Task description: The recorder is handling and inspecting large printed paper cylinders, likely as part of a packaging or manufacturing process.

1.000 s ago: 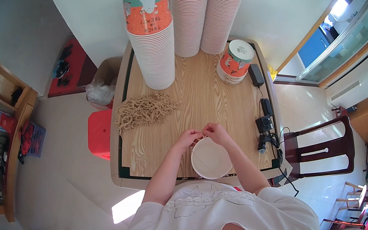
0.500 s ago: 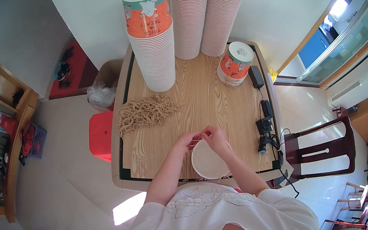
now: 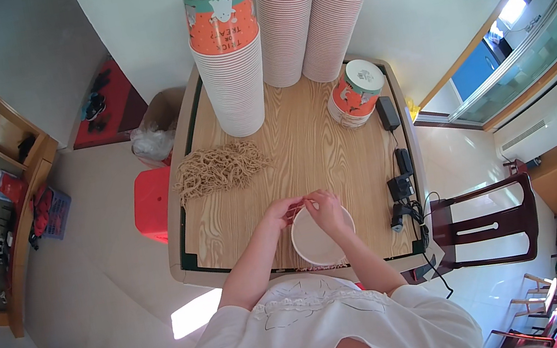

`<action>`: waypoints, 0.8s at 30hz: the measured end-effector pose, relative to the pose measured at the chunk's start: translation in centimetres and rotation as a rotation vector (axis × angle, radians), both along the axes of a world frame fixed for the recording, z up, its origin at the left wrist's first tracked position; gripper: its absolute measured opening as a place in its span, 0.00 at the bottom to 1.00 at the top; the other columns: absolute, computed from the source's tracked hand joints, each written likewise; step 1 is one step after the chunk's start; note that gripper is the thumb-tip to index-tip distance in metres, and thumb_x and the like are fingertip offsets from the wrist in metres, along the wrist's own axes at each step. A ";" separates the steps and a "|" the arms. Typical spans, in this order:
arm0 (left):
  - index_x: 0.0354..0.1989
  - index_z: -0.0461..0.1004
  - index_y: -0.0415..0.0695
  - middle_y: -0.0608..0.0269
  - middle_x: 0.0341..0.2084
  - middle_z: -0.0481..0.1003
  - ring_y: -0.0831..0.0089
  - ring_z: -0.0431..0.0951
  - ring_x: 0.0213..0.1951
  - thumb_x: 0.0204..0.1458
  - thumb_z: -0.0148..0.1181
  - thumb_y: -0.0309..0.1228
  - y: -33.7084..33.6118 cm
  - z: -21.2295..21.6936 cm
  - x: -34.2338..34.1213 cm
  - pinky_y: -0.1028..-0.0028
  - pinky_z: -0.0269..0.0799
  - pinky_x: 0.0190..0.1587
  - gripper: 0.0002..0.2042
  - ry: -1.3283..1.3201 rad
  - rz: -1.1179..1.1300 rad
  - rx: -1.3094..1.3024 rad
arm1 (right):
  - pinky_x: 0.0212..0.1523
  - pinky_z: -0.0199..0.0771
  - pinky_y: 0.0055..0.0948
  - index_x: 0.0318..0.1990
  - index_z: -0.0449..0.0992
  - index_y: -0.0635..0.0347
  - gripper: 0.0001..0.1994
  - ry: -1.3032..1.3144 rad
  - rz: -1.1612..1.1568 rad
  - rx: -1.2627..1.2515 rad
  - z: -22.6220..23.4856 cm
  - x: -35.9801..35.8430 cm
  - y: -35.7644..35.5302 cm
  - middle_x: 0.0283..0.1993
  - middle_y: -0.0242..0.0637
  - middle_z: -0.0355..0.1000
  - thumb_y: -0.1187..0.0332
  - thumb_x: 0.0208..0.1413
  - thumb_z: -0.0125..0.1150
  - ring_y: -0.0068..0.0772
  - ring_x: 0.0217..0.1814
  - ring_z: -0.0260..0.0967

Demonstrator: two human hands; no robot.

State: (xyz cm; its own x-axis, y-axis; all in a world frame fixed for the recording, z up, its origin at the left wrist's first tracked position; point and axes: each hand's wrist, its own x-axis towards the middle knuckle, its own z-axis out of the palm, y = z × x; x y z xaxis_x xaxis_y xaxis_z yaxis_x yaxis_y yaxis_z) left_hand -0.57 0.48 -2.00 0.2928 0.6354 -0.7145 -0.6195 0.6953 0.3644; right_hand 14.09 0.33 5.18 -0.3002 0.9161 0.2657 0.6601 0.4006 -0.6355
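Observation:
A white round paper bucket (image 3: 321, 245) stands at the table's near edge, its pale round inside or base facing up; I cannot tell which. My left hand (image 3: 286, 211) is at its far left rim, fingers closed in a pinch. Meeting it there is my right hand (image 3: 325, 209), also pinching, with its forearm crossing the bucket's right side. Whatever thin thing lies between the fingertips is too small to make out. Beyond my left hand lies a tangled heap of tan twisted cords (image 3: 222, 169).
Tall stacks of upside-down paper buckets (image 3: 232, 81) rise at the back, with a short stack (image 3: 356, 94) at the back right. Black adapters and cables (image 3: 400, 188) line the right edge. A red stool (image 3: 152, 206) and a dark wooden chair (image 3: 489, 225) flank the table (image 3: 289, 150).
The bucket has shifted slightly right and away from me. Both hands stay together at its far rim, with small finger movements.

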 end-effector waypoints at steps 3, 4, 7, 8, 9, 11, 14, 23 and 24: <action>0.29 0.73 0.42 0.62 0.23 0.73 0.73 0.74 0.25 0.42 0.57 0.28 -0.1 0.3 0.0 0.74 0.71 0.28 0.05 0.013 0.021 0.009 | 0.37 0.64 0.34 0.30 0.75 0.58 0.06 -0.006 0.056 -0.030 -0.6 0.5 0.5 0.31 0.39 0.70 0.69 0.43 0.56 0.39 0.35 0.67; 0.29 0.73 0.42 0.62 0.23 0.73 0.73 0.74 0.25 0.42 0.57 0.28 -0.1 0.5 0.0 0.75 0.71 0.28 0.05 0.023 0.006 0.031 | 0.37 0.64 0.34 0.30 0.75 0.58 0.06 -0.006 0.056 -0.029 -0.9 0.7 0.8 0.31 0.39 0.70 0.69 0.43 0.56 0.39 0.35 0.67; 0.29 0.72 0.42 0.63 0.23 0.73 0.74 0.73 0.25 0.42 0.57 0.27 -0.3 1.7 0.3 0.75 0.70 0.27 0.05 0.078 -0.031 0.081 | 0.34 0.68 0.32 0.31 0.75 0.60 0.08 0.168 0.079 -0.264 -1.4 1.4 1.9 0.31 0.41 0.71 0.68 0.44 0.56 0.38 0.33 0.69; 0.29 0.72 0.42 0.63 0.23 0.73 0.75 0.73 0.24 0.42 0.56 0.27 -0.4 1.8 0.2 0.76 0.70 0.26 0.05 0.127 -0.041 0.110 | 0.33 0.68 0.30 0.31 0.75 0.60 0.08 0.123 0.049 -0.301 -1.2 1.4 2.4 0.30 0.41 0.71 0.67 0.44 0.56 0.37 0.32 0.70; 0.29 0.72 0.42 0.63 0.23 0.73 0.75 0.73 0.24 0.42 0.56 0.27 -0.5 1.8 0.1 0.76 0.70 0.26 0.05 0.128 -0.038 0.110 | 0.31 0.69 0.28 0.31 0.75 0.60 0.08 0.078 0.019 -0.337 -1.0 1.4 2.7 0.30 0.42 0.71 0.67 0.45 0.56 0.36 0.31 0.70; 0.31 0.72 0.42 0.64 0.25 0.74 0.75 0.73 0.28 0.42 0.56 0.28 -0.4 2.0 0.1 0.75 0.69 0.32 0.07 0.198 -0.079 0.130 | 0.31 0.69 0.29 0.30 0.75 0.60 0.08 0.066 0.073 -0.387 -0.6 1.6 3.2 0.29 0.42 0.71 0.67 0.43 0.56 0.37 0.31 0.70; 0.31 0.72 0.43 0.65 0.25 0.73 0.77 0.72 0.27 0.43 0.55 0.29 -0.4 2.4 0.1 0.77 0.67 0.30 0.06 0.282 -0.125 0.157 | 0.31 0.69 0.30 0.30 0.75 0.59 0.08 0.027 0.119 -0.494 -0.3 1.4 3.5 0.27 0.42 0.72 0.67 0.42 0.57 0.37 0.30 0.70; 0.29 0.73 0.46 0.70 0.24 0.72 0.80 0.70 0.27 0.44 0.54 0.32 -0.4 2.8 -0.3 0.79 0.63 0.29 0.06 0.363 -0.136 0.163 | 0.30 0.69 0.28 0.29 0.76 0.59 0.08 0.031 0.103 -0.539 -0.6 1.2 3.7 0.25 0.40 0.72 0.67 0.41 0.58 0.33 0.28 0.70; 0.29 0.73 0.46 0.70 0.24 0.72 0.80 0.70 0.27 0.44 0.54 0.32 -0.4 2.8 -0.4 0.79 0.63 0.29 0.06 0.363 -0.136 0.163 | 0.30 0.69 0.28 0.29 0.76 0.59 0.08 0.033 0.105 -0.542 -0.6 1.2 3.7 0.25 0.40 0.72 0.67 0.41 0.58 0.33 0.28 0.70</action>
State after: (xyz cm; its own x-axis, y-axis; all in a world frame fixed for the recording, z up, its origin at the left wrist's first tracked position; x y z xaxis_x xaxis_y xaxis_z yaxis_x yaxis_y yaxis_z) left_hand -0.92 0.05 0.80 0.1296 0.7219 -0.6798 -0.3375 0.6767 0.6543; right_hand 15.24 4.04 4.55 -0.3964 0.8900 -0.2251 0.6106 0.0725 -0.7886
